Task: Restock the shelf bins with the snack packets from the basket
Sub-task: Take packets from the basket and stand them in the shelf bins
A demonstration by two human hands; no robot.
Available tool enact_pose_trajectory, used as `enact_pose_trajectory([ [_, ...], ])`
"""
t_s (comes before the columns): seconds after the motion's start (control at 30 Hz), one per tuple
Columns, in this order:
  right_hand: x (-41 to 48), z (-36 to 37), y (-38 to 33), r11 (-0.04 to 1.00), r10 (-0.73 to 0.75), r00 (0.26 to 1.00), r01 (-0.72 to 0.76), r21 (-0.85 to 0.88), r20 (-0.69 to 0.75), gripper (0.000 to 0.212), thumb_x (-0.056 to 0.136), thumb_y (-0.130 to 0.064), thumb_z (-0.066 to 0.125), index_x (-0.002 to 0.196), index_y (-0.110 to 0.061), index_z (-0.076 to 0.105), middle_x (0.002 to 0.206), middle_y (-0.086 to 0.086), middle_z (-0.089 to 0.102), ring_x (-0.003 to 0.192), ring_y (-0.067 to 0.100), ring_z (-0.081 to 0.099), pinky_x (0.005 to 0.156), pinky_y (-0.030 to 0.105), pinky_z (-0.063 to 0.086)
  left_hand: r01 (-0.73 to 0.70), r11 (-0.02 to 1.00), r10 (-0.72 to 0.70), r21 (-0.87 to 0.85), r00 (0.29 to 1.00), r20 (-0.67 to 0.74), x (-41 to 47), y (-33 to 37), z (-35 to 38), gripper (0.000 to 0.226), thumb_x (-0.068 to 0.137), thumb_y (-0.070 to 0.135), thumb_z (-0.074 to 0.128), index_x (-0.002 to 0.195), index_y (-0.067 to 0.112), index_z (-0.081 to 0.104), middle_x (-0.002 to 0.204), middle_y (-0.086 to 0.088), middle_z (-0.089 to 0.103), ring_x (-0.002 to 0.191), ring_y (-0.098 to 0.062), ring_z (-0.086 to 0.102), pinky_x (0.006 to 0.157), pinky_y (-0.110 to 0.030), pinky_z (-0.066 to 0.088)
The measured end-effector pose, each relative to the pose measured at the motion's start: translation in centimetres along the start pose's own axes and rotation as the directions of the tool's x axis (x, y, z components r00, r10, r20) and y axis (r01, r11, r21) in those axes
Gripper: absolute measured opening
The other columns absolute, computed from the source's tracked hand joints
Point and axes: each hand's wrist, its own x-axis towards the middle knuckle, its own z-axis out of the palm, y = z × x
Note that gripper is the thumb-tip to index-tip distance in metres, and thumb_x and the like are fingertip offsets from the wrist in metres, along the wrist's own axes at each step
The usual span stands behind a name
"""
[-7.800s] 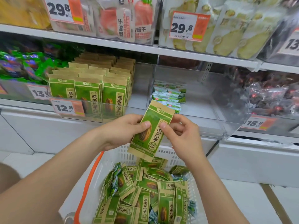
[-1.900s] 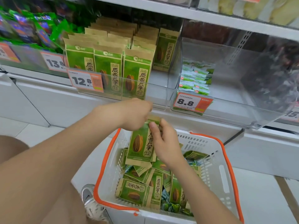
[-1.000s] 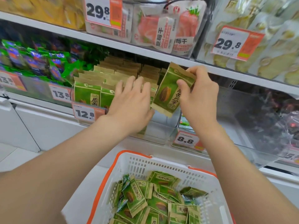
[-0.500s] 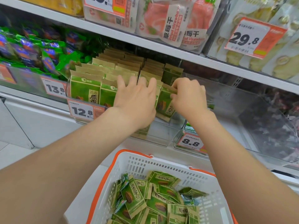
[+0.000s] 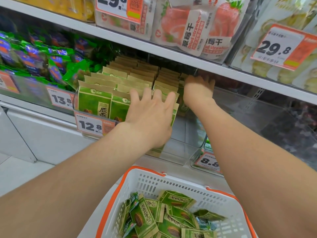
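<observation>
Store shelving, white shelf edge (image 5: 171, 56) just above both hands. Under it sits a clear plastic bin (image 5: 178, 152) that both hands reach into, packed with upright rows of green sunflower-seed packets (image 5: 96, 102) with tan tops.

Left hand (image 5: 151, 115): fingers straight and spread wide, palm flat against the front packets of the middle and right rows, pressing on them. Nothing gripped.

Right hand (image 5: 199, 90): further back than the left, deep at the right rear of the rows, just under the shelf edge. Motion-blurred; cannot tell whether the fingers hold a packet or only touch the stack.

Price tag 12.8 (image 5: 92, 126) on the bin front, left of the left wrist. Tag 8.8 (image 5: 207, 162) below the right forearm, on the neighbouring clear bin (image 5: 257, 121).

White basket with orange rim (image 5: 171, 184) below and between the forearms; loose seed packets (image 5: 145, 219) lie jumbled inside.

Left of the left hand: green-and-purple snack bags (image 5: 42, 60). Above the hands: dried strawberry pouches (image 5: 188, 26).
</observation>
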Motion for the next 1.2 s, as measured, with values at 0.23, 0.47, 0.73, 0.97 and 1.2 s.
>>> enact_pose_trajectory([
  [0.23,2.4,1.1,-0.1,0.994,0.106,0.993,-0.107,-0.019,-0.06,0.061,0.088,-0.013,0.068,0.146,-0.006,0.049,0.148,0.025,0.048,0.138,0.046,0.04,0.111,0.052,0.035,-0.002,1.0,0.002,-0.02,1.0,-0.018,0.1,0.1,0.0,0.061,0.094,0.045,0.06,0.14,0.021,0.028,0.141,-0.014,0.045,0.133,-0.041,0.039,0.111,-0.064,0.03],
  [0.47,2.1,1.8,0.0,0.978,0.21,0.971,-0.207,0.038,-0.115,0.061,0.096,-0.011,0.061,0.149,0.004,0.034,0.147,0.032,0.042,0.132,0.048,0.044,0.106,0.052,0.039,-0.007,0.999,0.008,0.032,0.999,-0.039,-0.1,0.2,0.0,0.061,0.093,0.046,0.059,0.139,0.018,0.03,0.139,-0.015,0.043,0.131,-0.041,0.039,0.11,-0.063,0.031],
  [0.73,-4.7,-0.3,0.6,0.976,0.075,0.997,-0.069,0.205,-0.022,0.055,0.091,-0.018,0.062,0.139,0.0,0.043,0.14,0.025,0.046,0.129,0.046,0.046,0.103,0.052,0.042,-0.042,0.998,0.036,-0.044,0.99,-0.139,-1.0,0.5,-0.4,0.059,0.085,0.034,0.068,0.134,0.018,0.038,0.132,-0.011,0.048,0.124,-0.037,0.044,0.106,-0.058,0.036],
  [0.97,-17.4,2.3,4.3,0.63,0.024,0.823,0.429,0.648,-0.568,0.022,0.09,-0.003,0.051,0.1,-0.012,0.068,0.093,-0.001,0.066,0.085,0.016,0.059,0.073,0.028,0.045,-0.278,0.933,0.225,-0.228,0.947,-0.231,-3.5,2.5,-1.6,0.014,0.091,0.023,0.062,0.101,0.025,0.051,0.093,0.003,0.058,0.093,-0.027,0.056,0.072,-0.039,0.043],
  [1.2,-25.8,13.9,7.7,0.595,-0.124,0.942,0.323,0.736,-0.313,0.019,0.08,-0.011,0.051,0.074,-0.016,0.068,0.069,-0.007,0.065,0.06,0.01,0.055,0.057,0.028,0.045,-0.404,0.901,0.434,-0.158,0.856,0.283,-7.3,6.2,1.5,0.01,0.1,0.03,0.048,0.1,0.028,0.058,0.09,0.001,0.061,0.085,-0.03,0.064,0.067,-0.038,0.053],
])
